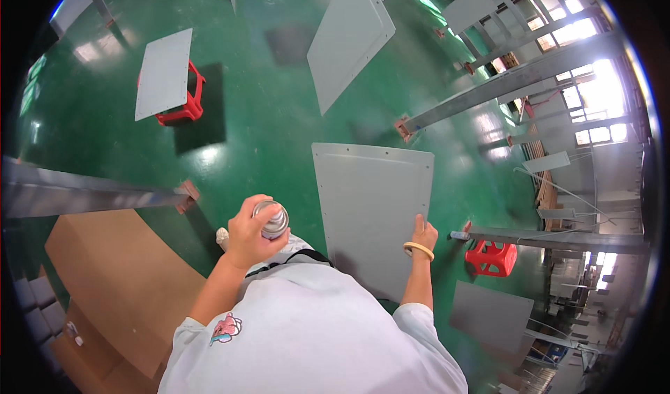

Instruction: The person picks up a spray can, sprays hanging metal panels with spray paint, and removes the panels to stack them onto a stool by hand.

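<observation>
Left hand point(257, 237), left of centre, grips the spray can point(280, 221), one finger atop, apparently for pressing. Right hand point(423, 238) pinches the central grey panel point(373, 205) by its right edge, seemingly for steadying.

No legible text, labels, numbers or signs, spray can point(280, 224) and grey panel point(373, 198) included.

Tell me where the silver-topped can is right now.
In the head view, the can is a little left of centre, held in the left hand, with the upright grey panel to its right.
</observation>
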A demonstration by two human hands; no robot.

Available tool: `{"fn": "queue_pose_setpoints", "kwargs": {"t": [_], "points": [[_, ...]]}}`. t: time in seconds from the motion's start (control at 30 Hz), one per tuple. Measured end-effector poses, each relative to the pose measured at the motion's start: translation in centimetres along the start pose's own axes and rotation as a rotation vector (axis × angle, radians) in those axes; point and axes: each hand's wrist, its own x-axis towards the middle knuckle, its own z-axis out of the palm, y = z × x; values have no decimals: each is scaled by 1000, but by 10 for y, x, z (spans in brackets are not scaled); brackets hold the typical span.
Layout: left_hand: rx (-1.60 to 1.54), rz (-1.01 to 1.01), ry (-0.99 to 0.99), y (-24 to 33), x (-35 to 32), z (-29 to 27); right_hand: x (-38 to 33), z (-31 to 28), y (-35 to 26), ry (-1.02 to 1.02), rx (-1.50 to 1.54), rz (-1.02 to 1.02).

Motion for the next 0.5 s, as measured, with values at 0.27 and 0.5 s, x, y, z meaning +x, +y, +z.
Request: {"fn": "queue_pose_setpoints", "kwargs": {"t": [0.27, 0.5], "points": [[-44, 20, -3, 9, -3, 2, -11, -17, -11, -8, 144, 98], [-13, 43, -53, 10, -10, -2, -15, -15, 0, 21, 159, 136]]}}
